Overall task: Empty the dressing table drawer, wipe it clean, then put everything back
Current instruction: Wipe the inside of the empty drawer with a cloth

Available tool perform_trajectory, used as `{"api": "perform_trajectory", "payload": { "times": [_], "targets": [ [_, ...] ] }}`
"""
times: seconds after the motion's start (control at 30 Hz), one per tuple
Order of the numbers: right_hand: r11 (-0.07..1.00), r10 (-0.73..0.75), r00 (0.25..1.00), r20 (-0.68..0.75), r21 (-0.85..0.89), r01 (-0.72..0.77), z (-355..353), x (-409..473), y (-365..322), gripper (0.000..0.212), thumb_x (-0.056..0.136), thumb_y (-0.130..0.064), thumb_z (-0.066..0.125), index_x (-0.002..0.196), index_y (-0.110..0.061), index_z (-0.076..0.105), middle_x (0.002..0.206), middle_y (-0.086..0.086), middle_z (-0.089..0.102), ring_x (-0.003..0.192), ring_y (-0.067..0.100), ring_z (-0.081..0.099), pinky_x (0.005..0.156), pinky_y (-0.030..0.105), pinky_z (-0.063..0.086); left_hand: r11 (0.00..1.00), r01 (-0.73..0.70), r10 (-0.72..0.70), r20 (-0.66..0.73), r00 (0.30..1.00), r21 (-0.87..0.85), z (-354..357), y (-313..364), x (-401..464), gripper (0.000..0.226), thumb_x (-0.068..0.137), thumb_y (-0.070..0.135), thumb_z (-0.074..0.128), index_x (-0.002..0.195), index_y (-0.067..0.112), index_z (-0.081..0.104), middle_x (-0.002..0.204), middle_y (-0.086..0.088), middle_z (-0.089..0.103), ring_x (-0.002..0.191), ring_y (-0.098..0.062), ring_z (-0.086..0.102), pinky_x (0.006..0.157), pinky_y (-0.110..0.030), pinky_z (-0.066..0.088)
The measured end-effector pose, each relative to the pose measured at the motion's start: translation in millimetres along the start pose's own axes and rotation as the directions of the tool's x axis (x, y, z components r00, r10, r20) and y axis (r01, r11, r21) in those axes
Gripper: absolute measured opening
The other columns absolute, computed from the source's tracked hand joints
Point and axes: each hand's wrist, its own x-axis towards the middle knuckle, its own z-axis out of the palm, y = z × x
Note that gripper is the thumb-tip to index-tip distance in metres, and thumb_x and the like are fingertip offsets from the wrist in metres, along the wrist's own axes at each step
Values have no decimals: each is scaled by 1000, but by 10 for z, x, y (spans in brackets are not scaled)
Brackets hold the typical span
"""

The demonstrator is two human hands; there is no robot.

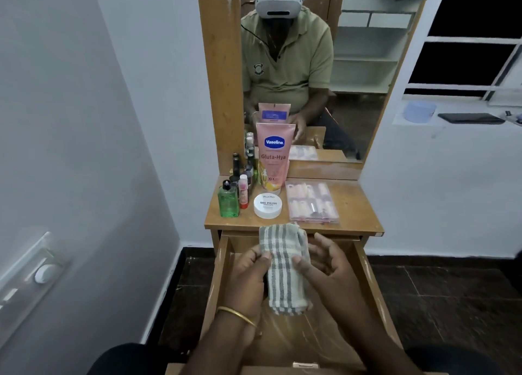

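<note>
The wooden drawer [375, 290] is pulled out toward me, and no items show on the part of its floor I can see. Over it I hold a folded white cloth with grey stripes [282, 264]. My left hand [248, 275] pinches the cloth's left edge, a gold bangle on that wrist. My right hand [327, 264] touches the cloth's right edge with its thumb, fingers spread. On the tabletop [358, 208] stand a pink Vaseline tube [274, 160], a white nail polish remover tub [267, 205], a green bottle [228, 201], several small bottles [243, 177] and a clear nail box [312, 202].
A mirror [353, 78] rises behind the tabletop and reflects a person in a headset. A white wall with a switch plate [36, 273] is at the left. Dark floor tiles [452, 295] lie on both sides of the drawer. A window ledge [466, 117] holds objects at the right.
</note>
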Motion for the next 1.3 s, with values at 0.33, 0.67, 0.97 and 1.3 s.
{"api": "perform_trajectory", "payload": {
  "times": [0.33,0.67,0.97,1.3],
  "targets": [
    [987,49,988,147,141,-70,310,-9,-274,25,83,-13,76,107,-17,72,97,5,78,88,24,76,74,40,61,989,-71,68,31,997,126,-459,371,53,19,93,21,64,109,12,71,104,-8,75,89,-18,71,72,-28,57],
    [482,-441,807,393,-654,583,763,215,-110,30,82,-17,74,110,-27,72,107,-14,70,90,-2,60,72,18,49,999,19,-8,-315,949,31,-1336,381,479,51,100,51,41,108,10,69,105,-8,75,90,-25,71,67,-33,51],
    [-63,-389,730,561,-807,587,1333,536,-88,51,69,-19,84,118,-19,70,108,0,75,84,26,72,57,33,53,970,77,-41,-159,986,229,-1177,249,538,69,98,62,23,120,14,68,114,-5,70,100,-14,64,75,-31,51],
    [202,-268,782,563,-761,617,1324,445,-95,41,92,-16,53,130,-26,64,139,-6,58,115,26,54,88,36,50,978,55,-16,-192,981,199,-1182,166,606,76,95,65,30,106,4,74,100,-20,69,85,-22,58,60,-29,44]
  ]
}}
